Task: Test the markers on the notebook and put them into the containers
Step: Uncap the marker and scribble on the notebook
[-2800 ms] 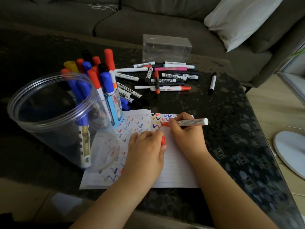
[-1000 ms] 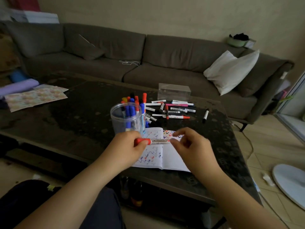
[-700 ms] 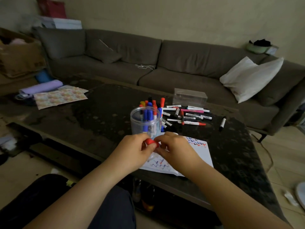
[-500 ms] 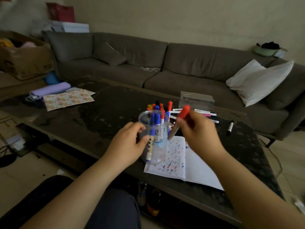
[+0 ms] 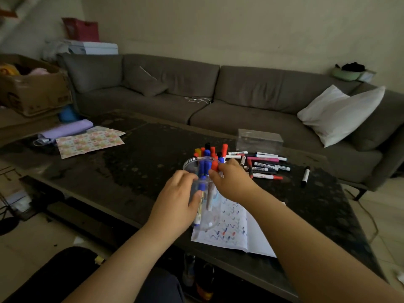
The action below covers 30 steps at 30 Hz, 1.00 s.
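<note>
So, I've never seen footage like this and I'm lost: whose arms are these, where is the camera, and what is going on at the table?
There is no machine here. A person wears one camera on the head, so you look down along their own two bare arms. On the dark table stands a clear round jar with blue markers inside. The left hand grips the jar's side. The right hand pinches a red-capped marker at the jar's rim, cap up, lowering it in. Under and beside the jar lies an open notebook covered in coloured test squiggles. Behind it more markers stand in another holder, and a loose pile of markers lies before a clear box.
</note>
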Each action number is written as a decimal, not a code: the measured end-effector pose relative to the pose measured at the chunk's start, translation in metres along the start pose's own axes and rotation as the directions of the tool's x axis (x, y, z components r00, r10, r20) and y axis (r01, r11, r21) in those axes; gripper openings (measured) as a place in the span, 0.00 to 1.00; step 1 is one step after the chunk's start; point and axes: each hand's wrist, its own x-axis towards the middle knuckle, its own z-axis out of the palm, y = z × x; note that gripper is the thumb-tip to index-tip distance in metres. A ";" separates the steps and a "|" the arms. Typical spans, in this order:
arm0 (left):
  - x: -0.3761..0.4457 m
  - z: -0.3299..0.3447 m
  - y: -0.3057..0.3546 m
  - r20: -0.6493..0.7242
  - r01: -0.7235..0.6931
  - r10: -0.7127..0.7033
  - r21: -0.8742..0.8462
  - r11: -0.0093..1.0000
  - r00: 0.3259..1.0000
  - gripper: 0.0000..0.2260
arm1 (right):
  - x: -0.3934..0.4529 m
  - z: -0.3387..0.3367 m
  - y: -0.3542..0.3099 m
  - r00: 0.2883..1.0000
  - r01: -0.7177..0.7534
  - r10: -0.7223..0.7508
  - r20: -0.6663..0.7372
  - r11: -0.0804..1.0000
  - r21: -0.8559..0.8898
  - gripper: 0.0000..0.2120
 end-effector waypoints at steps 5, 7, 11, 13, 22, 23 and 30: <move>-0.008 0.013 0.001 0.032 -0.020 0.023 -0.076 0.997 0.999 0.07 | -0.004 0.003 0.012 0.999 0.032 -0.030 -0.030 0.996 0.084 0.17; -0.010 0.022 0.003 0.080 -0.035 0.042 -0.087 0.996 0.996 0.06 | -0.007 0.004 0.019 0.995 0.067 -0.055 -0.080 0.985 0.160 0.16; -0.012 0.044 0.012 0.171 -0.071 0.088 -0.100 0.992 0.981 0.05 | -0.015 0.003 0.039 0.971 0.115 -0.058 -0.232 0.964 0.239 0.13; -0.009 0.056 0.016 0.212 -0.087 0.105 -0.094 0.992 0.972 0.05 | -0.019 0.004 0.058 0.968 0.066 0.000 -0.251 0.965 0.255 0.12; 0.022 0.122 0.048 0.362 -0.063 0.100 -0.110 0.992 0.927 0.08 | -0.025 0.010 0.159 0.927 -0.297 0.349 -0.139 0.908 0.296 0.11; 0.027 0.131 0.049 0.365 -0.066 0.108 -0.125 0.990 0.925 0.09 | -0.023 0.010 0.168 0.922 -0.312 0.361 -0.137 0.906 0.287 0.12; 0.068 0.184 0.052 0.332 -0.067 0.103 -0.121 0.990 0.938 0.09 | 0.037 0.012 0.209 0.898 -0.392 0.433 -0.081 0.870 0.299 0.16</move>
